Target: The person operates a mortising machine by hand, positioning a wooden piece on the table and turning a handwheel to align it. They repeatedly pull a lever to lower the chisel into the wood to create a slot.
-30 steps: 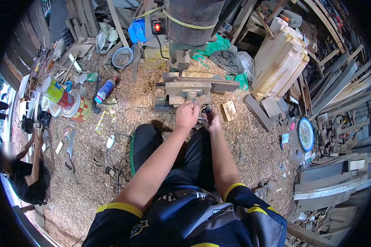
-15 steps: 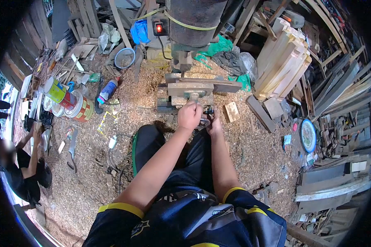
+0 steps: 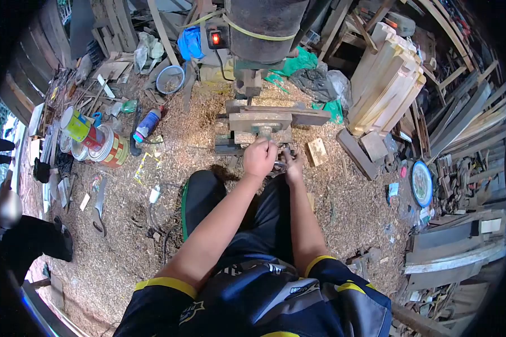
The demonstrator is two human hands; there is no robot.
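In front of me stands a drilling machine with a dark motor housing (image 3: 264,33) and a bit pointing down over a vise (image 3: 260,121). A dark wooden board (image 3: 306,116) lies across it behind the front jaw. My left hand (image 3: 258,158) is closed in a fist around the vise's handle, most of which it hides. Just to its right, my right hand (image 3: 292,167) has its fingers curled at a metal handwheel (image 3: 279,166) low at the machine's front. Part of that wheel is hidden by my hands.
Wood shavings cover the floor. A small wood block (image 3: 316,152) and a dark plank (image 3: 356,154) lie right of the machine. Pale shaped timbers (image 3: 385,84) stand behind. Paint buckets (image 3: 114,149), a spray can (image 3: 148,124) and a machete (image 3: 100,199) are left, near another person (image 3: 37,241).
My right hand has shifted slightly at the handwheel, its fingers now showing more. My left hand stays nearly in place. The person at left has leaned and moved the arms out of sight.
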